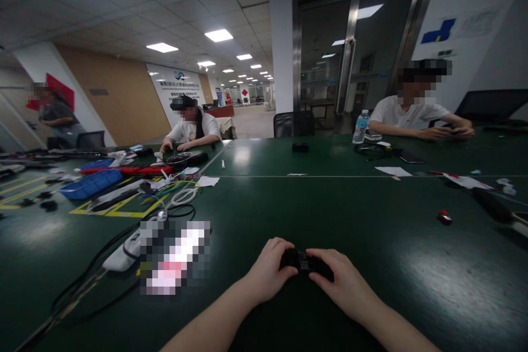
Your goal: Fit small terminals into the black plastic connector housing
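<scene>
Worktop (264,206), head view. Both hands are engaged: the left hand (269,268) is closed on the left end of a black unit (304,264), the right hand (345,281) on its right end, fingers and thumbs in contact. The unit is toward the near edge, roughly midway between the sides; whether it rests on the surface or is held just above it cannot be told.

Risks, as judged: uneven pull or twist between the hands could make the unit slip; any small dark part shed would be hard to find on this surface. Cables (88,270) by the power strip (119,258), toward the left edge, could snag the left forearm (214,316) if it swings outward. A bottle (360,129) stands upright near the far edge, just beside a co-worker's arm (424,132); a careless elbow could tip it.

Containers: a blue tray (88,185) sits toward the far left corner, contents not discernible. The bottle's fill level is unclear.
</scene>
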`<action>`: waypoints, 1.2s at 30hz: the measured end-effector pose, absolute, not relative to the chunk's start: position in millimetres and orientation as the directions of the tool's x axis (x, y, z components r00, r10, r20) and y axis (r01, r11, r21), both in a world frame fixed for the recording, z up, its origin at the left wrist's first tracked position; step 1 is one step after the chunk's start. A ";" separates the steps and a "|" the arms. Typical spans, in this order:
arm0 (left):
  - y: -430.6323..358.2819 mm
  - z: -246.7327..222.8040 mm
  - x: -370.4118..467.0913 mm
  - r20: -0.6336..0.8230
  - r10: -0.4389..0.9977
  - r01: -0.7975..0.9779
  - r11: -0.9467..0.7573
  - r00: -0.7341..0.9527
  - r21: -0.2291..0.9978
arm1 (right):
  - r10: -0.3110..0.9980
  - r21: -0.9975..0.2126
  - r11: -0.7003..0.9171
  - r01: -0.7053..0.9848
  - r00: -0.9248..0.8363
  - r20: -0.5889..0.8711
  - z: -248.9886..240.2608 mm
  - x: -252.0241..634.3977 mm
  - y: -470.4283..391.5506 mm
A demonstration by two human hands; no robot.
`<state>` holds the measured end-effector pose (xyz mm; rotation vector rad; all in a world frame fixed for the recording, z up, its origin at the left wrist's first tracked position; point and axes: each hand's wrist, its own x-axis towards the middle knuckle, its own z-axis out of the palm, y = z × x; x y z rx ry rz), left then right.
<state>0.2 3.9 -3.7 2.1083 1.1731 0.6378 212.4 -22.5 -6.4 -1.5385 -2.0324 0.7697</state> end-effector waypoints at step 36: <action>3.7 -1.1 1.8 0.117 0.853 0.573 -0.437 0.509 0.693 | 0.944 -0.643 0.302 0.704 -0.312 0.103 0.8 207.2 -24.5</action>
